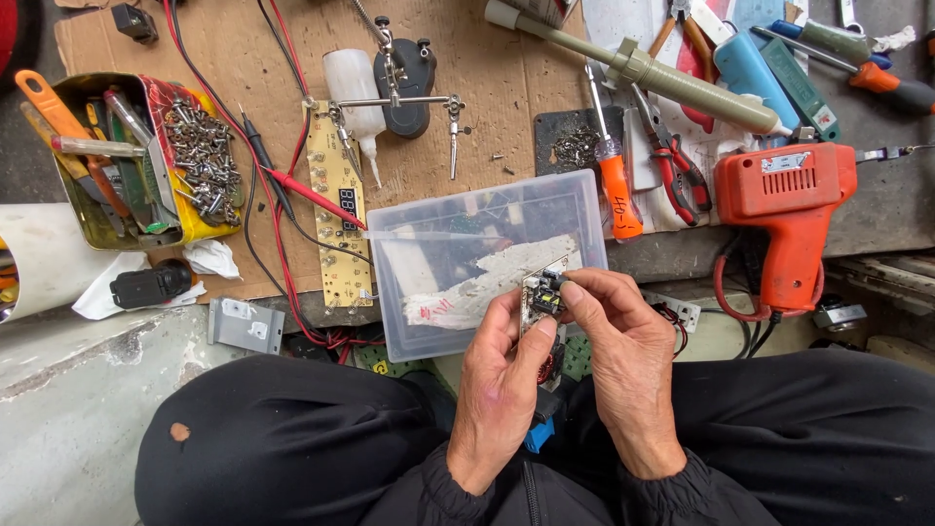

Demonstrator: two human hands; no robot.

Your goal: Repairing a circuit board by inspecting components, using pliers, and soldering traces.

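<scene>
Gripping a small pale rectangular circuit board [542, 297] over the near desk edge, the left hand [502, 385] is clamping its side while the right hand [623, 360] is pinching its top; likely light, stiff, fragile, best held by bare edges
</scene>
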